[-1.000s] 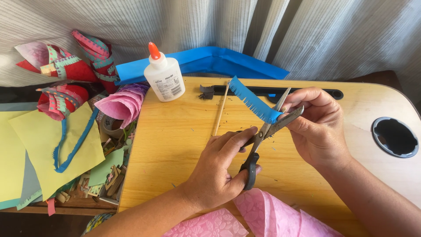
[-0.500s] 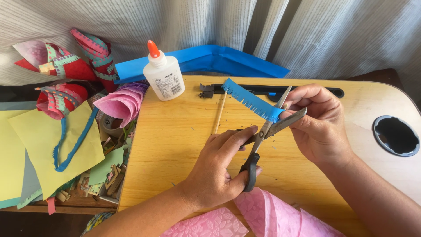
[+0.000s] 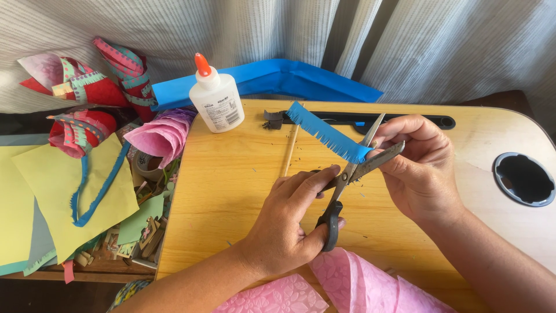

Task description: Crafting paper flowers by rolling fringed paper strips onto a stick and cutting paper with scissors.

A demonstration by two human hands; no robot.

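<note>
Two hands of yours work over a broad wooden desk (image 3: 231,191) with a pale honey top and a round dark cup hole (image 3: 524,178) at its right end. Behind it hangs a grey-white curtain (image 3: 243,23), and a long folded blue paper sheet (image 3: 289,78) lies along the desk's far edge. To your left, off the desk, yellow-green paper sheets (image 3: 52,191) spread out, with rolled patterned cones (image 3: 87,93) above them and a pink rolled paper (image 3: 165,134) just beside the desk's corner. Pink embossed paper (image 3: 359,284) sits at the near edge below your wrists. A white glue bottle (image 3: 216,98) with an orange cap stands upright at the desk's back left. Your left hand (image 3: 286,223) is closed through the handles of dark scissors (image 3: 347,185), whose blades stand parted around the lower end of a blue paper strip (image 3: 327,133). Your right hand (image 3: 420,165) pinches that same end between thumb and fingertips. The strip is bright blue, narrow, slanting up to the left above the desk, with one long edge cut into a fine fringe. A thin wooden stick (image 3: 288,152) lies on the desk under it.
</note>
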